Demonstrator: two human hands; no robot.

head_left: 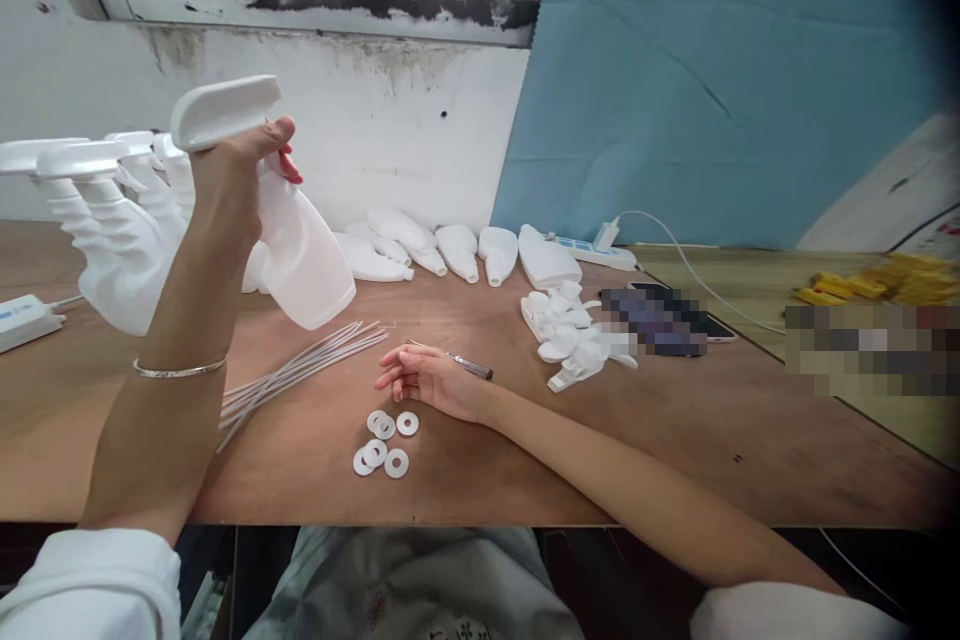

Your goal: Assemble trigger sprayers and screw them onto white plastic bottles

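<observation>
Raised over the left side of the table, my left hand (pixel 251 160) is closed around the neck of a white spray bottle (pixel 307 250) with its trigger head (pixel 225 110) on top. The bottle tilts, its base toward the right. My right hand (pixel 427 380) rests on the table, fingers loosely bent and apart, with nothing seen in them. A pen (pixel 472 366) lies just behind it, partly hidden. Several white ring washers (pixel 397 463) are in front of its fingertips. Thin white tubes (pixel 300 365) lie in a bundle between my two hands.
Spray bottles with heads (pixel 112 230) stand at left. Headless white bottles (pixel 457 250) lie along the wall, beside a pile of white trigger heads (pixel 574 335). Phones (pixel 660 320), a power strip (pixel 600 252) and yellow pieces (pixel 885 280) are at right. Another white strip (pixel 28 320) is far left.
</observation>
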